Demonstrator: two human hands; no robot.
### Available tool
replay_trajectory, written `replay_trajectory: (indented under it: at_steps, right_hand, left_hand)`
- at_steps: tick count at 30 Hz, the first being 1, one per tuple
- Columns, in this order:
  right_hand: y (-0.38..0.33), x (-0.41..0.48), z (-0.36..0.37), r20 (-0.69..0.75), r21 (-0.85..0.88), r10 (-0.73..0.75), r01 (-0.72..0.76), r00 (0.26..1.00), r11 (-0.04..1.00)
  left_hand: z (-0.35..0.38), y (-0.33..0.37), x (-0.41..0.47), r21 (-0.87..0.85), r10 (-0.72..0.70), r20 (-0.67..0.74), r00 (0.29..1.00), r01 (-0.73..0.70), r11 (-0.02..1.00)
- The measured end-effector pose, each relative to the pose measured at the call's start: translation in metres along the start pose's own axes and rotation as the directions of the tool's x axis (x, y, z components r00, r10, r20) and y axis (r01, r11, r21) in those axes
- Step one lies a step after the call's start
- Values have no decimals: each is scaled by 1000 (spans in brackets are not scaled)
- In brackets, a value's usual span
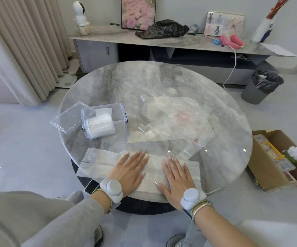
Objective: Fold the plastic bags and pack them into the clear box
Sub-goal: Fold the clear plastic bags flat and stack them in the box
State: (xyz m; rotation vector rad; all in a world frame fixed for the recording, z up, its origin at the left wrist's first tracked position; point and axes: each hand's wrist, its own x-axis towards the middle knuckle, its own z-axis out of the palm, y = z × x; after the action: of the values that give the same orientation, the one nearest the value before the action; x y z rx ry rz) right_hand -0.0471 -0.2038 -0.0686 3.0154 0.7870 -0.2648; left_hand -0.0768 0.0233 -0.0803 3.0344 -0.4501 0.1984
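A long, folded strip of translucent plastic bag (99, 160) lies along the near edge of the round marble table (108, 82). My left hand (129, 169) and my right hand (177, 176) press flat on the strip, side by side, fingers straight. Further back, a pile of unfolded clear bags (176, 120) with faint red print spreads over the table's right middle. The clear box (105, 120) stands at the left, open, with a folded white bag inside. Its lid (67, 118) leans against its left side.
A cardboard box (276, 157) of odds and ends sits on the floor at the right. A grey bin (261, 86) stands beyond it. A low sideboard (162, 41) at the back carries a black bag, a picture and pink objects. Curtains hang at the left.
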Motion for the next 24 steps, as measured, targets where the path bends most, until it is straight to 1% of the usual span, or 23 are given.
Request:
replay_trajectory:
  at_steps: [3,11,18,24]
  right_hand:
    - [7,4,3,-36,-10,3,-3,999,1000]
    - [16,10,3,-56,15,11,-10,998,1000]
    - [14,9,8,-63,36,33,-31,997,999]
    - [15,8,14,-120,60,39,-32,992,998]
  left_hand:
    - [1,0,-1,-11,3,-13,1000,-4,1000]
    - [5,-4,-2,-13,26,-15,1000,-26,1000]
    - [11,-7,-5,-95,4,0,1000,-4,996]
    - [11,-7,-5,-92,13,-4,1000,-13,996]
